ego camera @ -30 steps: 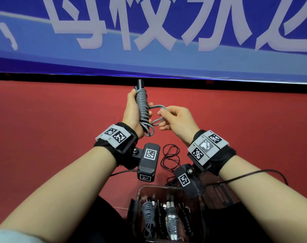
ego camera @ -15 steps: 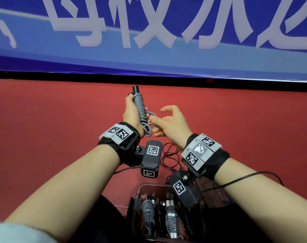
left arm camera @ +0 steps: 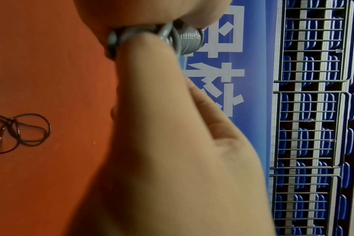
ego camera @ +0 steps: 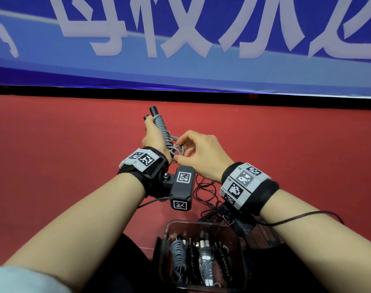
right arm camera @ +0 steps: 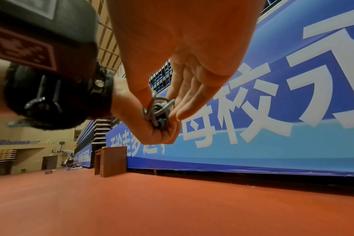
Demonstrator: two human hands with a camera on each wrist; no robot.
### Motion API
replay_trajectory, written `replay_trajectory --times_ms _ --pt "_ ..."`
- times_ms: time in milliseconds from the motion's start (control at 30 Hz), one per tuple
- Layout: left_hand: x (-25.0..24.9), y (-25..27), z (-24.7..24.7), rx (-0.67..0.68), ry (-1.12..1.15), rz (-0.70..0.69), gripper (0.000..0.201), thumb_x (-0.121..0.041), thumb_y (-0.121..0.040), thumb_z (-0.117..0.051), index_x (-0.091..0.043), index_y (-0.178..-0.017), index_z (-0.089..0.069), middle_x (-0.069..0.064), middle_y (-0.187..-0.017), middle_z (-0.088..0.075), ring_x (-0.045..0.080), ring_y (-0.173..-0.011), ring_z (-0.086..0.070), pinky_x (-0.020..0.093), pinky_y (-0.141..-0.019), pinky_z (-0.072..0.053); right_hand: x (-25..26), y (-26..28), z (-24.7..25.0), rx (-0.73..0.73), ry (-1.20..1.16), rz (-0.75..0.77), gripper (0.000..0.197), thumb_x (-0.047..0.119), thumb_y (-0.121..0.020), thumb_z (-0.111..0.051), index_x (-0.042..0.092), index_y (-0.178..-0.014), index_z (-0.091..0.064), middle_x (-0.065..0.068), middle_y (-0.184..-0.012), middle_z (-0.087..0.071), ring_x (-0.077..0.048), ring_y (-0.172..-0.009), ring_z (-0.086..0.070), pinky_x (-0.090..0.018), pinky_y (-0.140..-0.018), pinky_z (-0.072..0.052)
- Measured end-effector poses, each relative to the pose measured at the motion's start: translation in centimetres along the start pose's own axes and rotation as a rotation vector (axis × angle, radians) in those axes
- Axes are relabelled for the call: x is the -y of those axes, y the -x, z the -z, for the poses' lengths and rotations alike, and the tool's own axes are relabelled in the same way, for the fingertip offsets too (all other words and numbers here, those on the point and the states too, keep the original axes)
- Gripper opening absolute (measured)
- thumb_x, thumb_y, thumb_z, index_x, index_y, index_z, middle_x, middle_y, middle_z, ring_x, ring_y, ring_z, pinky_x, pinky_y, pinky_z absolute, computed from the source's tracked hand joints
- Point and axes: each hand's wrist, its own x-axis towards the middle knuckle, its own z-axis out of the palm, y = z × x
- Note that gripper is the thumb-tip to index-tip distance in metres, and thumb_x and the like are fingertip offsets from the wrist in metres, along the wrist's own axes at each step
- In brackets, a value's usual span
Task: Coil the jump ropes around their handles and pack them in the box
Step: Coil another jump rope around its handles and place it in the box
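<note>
- The left hand (ego camera: 154,136) grips the grey jump rope (ego camera: 161,127) by its coiled handles
- The right hand (ego camera: 199,155) pinches its loose loops, just beside the left wrist
- The box (ego camera: 201,226) sits below both wrists, holding coiled ropes
- The blue banner (ego camera: 180,70) beyond the hands reads "母校"

Downward head view; close wrist views sharing the grey rope (ego camera: 173,148).

Red floor (ego camera: 74,166); blue banner (ego camera: 201,66) with white characters behind; wooden stand (right arm camera: 110,161) beside it; railed blue seats (left arm camera: 313,111).
</note>
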Motion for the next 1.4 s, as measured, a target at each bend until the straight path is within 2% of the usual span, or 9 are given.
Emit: replay_trajectory --times_ms 300,500,667,900,967,1067,1133,1233,1400 --pt "0.3 0.2 -0.2 0.077 -0.119 0.056 0.05 -0.061 -0.086 -0.053 -0.013 -0.073 -0.052 0.001 -0.054 -0.047 0.016 -0.038 -0.046 0.027 -0.051 -0.043 0.1 0.2 0.2 0.012 0.102 0.053 0.019 0.013 -0.08 -0.065 0.018 -0.099 -0.066 0.009 -0.072 -0.061 -0.012 -0.066 -0.064 -0.029 -0.07 -0.056" --pt "0.3 0.6 -0.3 0.108 -0.104 0.029 0.047 -0.057 -0.087 -0.055 -0.012 -0.078 -0.051 0.003 -0.059 -0.046 0.018 -0.04 -0.047 0.027 -0.051 -0.044 -0.5 0.4 0.0 0.036 0.169 0.019 0.017 0.022 -0.082 -0.063 0.018 -0.098 -0.061 0.007 -0.071 -0.063 -0.014 -0.066 -0.063 -0.036 -0.07 -0.056" --pt "0.4 1.2 -0.5 0.117 -0.12 0.048 0.046 -0.058 -0.09 -0.052 -0.014 -0.076 -0.052 0.001 -0.06 -0.047 0.015 -0.041 -0.047 0.025 -0.049 -0.042 -0.3 0.6 -0.1 0.027 0.187 0.071 0.012 0.019 -0.083 -0.059 0.016 -0.095 -0.061 0.004 -0.068 -0.064 -0.019 -0.06 -0.06 -0.032 -0.059 -0.05" --pt "0.0 1.5 -0.3 0.107 -0.132 0.079 0.045 -0.055 -0.09 -0.052 -0.013 -0.074 -0.048 0.002 -0.059 -0.045 0.016 -0.041 -0.044 0.026 -0.049 -0.041 -0.6 0.3 0.0 0.1 0.101 -0.006 0.01 0.012 -0.087 -0.056 0.015 -0.095 -0.062 0.005 -0.07 -0.062 -0.009 -0.055 -0.049 -0.019 -0.052 -0.041" --pt "-0.3 1.7 -0.3 0.106 -0.112 0.09 0.046 -0.055 -0.09 -0.052 -0.013 -0.074 -0.046 0.002 -0.06 -0.043 0.017 -0.042 -0.044 0.026 -0.05 -0.042 -0.8 0.3 -0.1 0.098 0.151 0.037 0.01 0.014 -0.089 -0.056 0.018 -0.098 -0.056 0.005 -0.076 -0.058 -0.01 -0.061 -0.05 -0.026 -0.059 -0.045" --pt "-0.8 1.7 -0.3 0.098 -0.069 0.107 0.045 -0.055 -0.091 -0.05 -0.014 -0.073 -0.045 0.002 -0.059 -0.042 0.017 -0.044 -0.043 0.029 -0.057 -0.041 -0.8 0.3 -0.1 -0.038 0.305 0.185 0.022 0.021 -0.086 -0.065 0.02 -0.103 -0.051 0.004 -0.092 -0.048 -0.016 -0.075 -0.051 -0.036 -0.065 -0.048" --pt "-1.0 1.7 -0.2 0.078 -0.032 0.128 0.046 -0.054 -0.092 -0.048 -0.014 -0.07 -0.042 0.001 -0.058 -0.04 0.016 -0.042 -0.042 0.026 -0.055 -0.041 -0.5 0.1 0.1 -0.068 0.358 0.269 0.016 0.018 -0.085 -0.066 0.019 -0.097 -0.057 0.002 -0.093 -0.046 -0.015 -0.079 -0.049 -0.037 -0.063 -0.048" --pt "-1.3 1.5 0.2 0.039 0.02 0.144 0.047 -0.052 -0.095 -0.045 -0.013 -0.071 -0.038 0.002 -0.059 -0.037 0.016 -0.041 -0.038 0.02 -0.045 -0.04 -0.4 0.2 0.1 0.004 0.345 0.28 0.008 0.02 -0.087 -0.063 0.024 -0.093 -0.066 0.005 -0.093 -0.046 -0.01 -0.08 -0.043 -0.032 -0.064 -0.042" --pt "-1.4 1.7 0.7 0.037 0.02 0.189 0.045 -0.051 -0.094 -0.045 -0.015 -0.071 -0.033 0.003 -0.063 -0.031 0.017 -0.05 -0.034 0.026 -0.052 -0.036 -0.8 0.4 -0.4 0.002 0.423 0.264 0.018 0.039 -0.081 -0.071 0.024 -0.09 -0.067 0.01 -0.088 -0.043 -0.008 -0.082 -0.042 -0.026 -0.064 -0.035"
